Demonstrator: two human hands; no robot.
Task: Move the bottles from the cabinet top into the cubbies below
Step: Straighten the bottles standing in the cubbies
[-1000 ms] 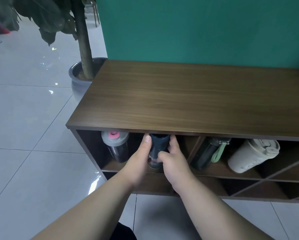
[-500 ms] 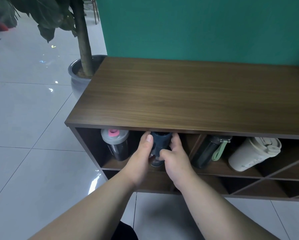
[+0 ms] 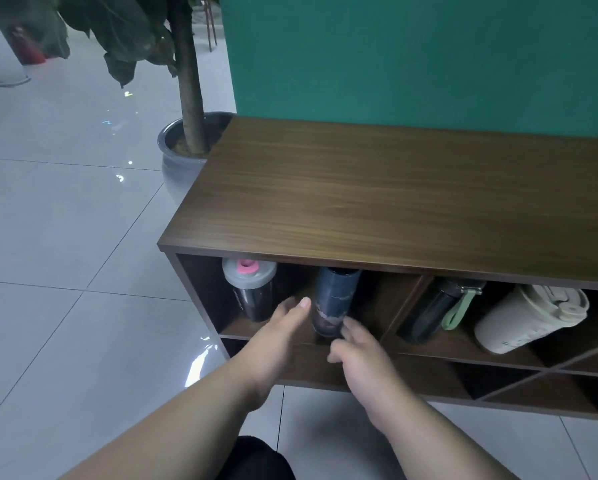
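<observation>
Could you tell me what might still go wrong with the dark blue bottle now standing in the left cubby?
1. The dark blue bottle stands near the shelf's front edge; a brush from the left hand or right hand, both open beside its base, could tip it out.
2. Its top sits right under the cabinet top, so lifting it to reposition looks likely to knock.
3. If it fell leftward, it could hit the pink-lidded bottle sharing that cubby.

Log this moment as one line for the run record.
left hand: open, beside dark blue bottle | right hand: open, off it | bottle: upright, left cubby | cabinet top: no bottles visible
</observation>
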